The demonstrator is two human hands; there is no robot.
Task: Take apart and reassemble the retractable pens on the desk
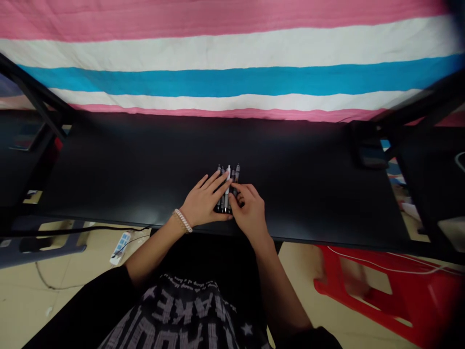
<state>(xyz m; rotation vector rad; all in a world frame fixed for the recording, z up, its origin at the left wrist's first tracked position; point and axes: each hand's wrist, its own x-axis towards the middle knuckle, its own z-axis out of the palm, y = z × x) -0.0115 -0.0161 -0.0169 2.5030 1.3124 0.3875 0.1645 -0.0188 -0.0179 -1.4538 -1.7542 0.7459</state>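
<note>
In front of a striped cloth (232,81), the black counter (308,179) carries several pens (226,199), seemingly already gathered side by side with tops left uneven, beneath the widespread left hand (204,203), while the right hand (250,208) curls narrowly beside them, its grip impossible to tell.

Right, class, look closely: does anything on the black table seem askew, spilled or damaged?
Nothing spilled or plainly damaged stands out. The pens lie side by side on the black table, their far ends slightly uneven. The left hand and right hand partly hide them.
</note>
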